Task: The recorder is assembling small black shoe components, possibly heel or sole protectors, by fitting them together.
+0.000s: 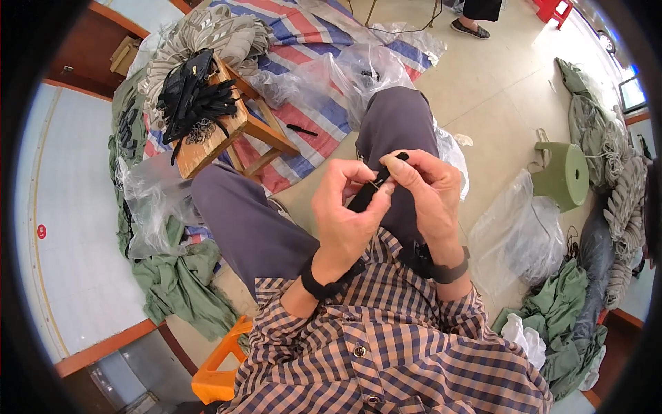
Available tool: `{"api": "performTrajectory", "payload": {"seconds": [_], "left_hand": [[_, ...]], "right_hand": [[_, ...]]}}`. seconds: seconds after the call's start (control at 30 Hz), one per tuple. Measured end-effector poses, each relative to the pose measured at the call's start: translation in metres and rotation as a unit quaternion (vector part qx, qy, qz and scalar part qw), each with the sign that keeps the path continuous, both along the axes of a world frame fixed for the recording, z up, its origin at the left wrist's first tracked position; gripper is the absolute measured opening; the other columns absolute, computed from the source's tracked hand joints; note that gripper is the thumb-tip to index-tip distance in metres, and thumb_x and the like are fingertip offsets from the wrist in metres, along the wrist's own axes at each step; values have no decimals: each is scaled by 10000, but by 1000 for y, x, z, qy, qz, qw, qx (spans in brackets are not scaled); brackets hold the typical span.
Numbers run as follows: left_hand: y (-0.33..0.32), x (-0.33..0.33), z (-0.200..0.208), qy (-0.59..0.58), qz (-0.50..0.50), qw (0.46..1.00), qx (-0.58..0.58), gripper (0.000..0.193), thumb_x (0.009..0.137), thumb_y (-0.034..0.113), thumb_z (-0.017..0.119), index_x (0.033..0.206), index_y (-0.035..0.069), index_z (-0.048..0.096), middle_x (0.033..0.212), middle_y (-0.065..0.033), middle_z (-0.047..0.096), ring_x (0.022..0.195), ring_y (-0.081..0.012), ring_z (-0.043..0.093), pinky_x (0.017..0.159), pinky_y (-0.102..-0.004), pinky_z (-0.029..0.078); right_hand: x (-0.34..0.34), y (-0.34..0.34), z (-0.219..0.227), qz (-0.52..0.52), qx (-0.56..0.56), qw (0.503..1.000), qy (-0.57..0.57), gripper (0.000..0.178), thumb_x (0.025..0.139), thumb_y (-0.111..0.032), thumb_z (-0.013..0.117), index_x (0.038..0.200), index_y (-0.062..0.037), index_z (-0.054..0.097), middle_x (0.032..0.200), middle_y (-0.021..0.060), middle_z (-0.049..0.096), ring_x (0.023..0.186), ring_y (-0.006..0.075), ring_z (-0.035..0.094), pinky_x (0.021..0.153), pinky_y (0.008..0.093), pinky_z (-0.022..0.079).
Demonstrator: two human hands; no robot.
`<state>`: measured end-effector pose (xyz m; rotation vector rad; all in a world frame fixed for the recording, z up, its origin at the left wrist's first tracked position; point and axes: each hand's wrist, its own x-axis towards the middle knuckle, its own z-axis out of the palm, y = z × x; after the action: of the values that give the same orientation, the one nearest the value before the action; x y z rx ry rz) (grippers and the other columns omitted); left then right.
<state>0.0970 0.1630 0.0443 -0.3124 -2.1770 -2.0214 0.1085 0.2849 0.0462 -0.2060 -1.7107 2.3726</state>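
Above my lap, both hands are closed on a short black strap (361, 199). My left hand (343, 210) pinches it between thumb and fingers, next to a small metal piece (376, 183) on the strap. Close beside it, my right hand (429, 188) grips the strap's upper end, the thumb pressed on top. The fingers partly cover the metal piece, so its exact shape is hard to make out. Ahead on the left, a wooden stool (207, 153) bears a heap of black straps (193, 96) and a small pile of metal rings (201, 130).
Striped plastic sheeting (327, 148) covers the floor ahead, with a black pen-like object (302, 130) on it. Beige fabric pieces (200, 34) lie behind the stool. A green stool (562, 176), clear plastic (520, 231) and green cloth (562, 297) are at right. Another person's foot (470, 28) shows far off.
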Motion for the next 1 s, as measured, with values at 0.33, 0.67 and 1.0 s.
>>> {"api": "performTrajectory", "payload": {"seconds": [0.33,0.67,1.0], "left_hand": [[-11,3,-7,0,-100,995,11,247,765,-12,685,941,39,519,960,-53,531,787,-124,552,696,-252,478],[-18,3,-12,-20,-181,982,46,114,894,17,558,975,11,478,964,-75,502,824,-166,616,766,-271,507],[-19,3,-12,158,-106,980,-65,82,852,31,618,917,39,568,893,-99,576,768,-175,576,655,-256,470]], "right_hand": [[1,6,2,5,76,997,-4,101,849,-74,629,854,22,659,665,17,619,619,54,571,560,193,455],[1,9,2,46,10,999,-6,104,840,-56,634,868,43,654,676,35,611,612,76,576,544,206,467],[0,10,-10,108,-159,981,-27,139,857,-106,634,882,25,670,719,37,610,604,95,567,558,213,458]]}}
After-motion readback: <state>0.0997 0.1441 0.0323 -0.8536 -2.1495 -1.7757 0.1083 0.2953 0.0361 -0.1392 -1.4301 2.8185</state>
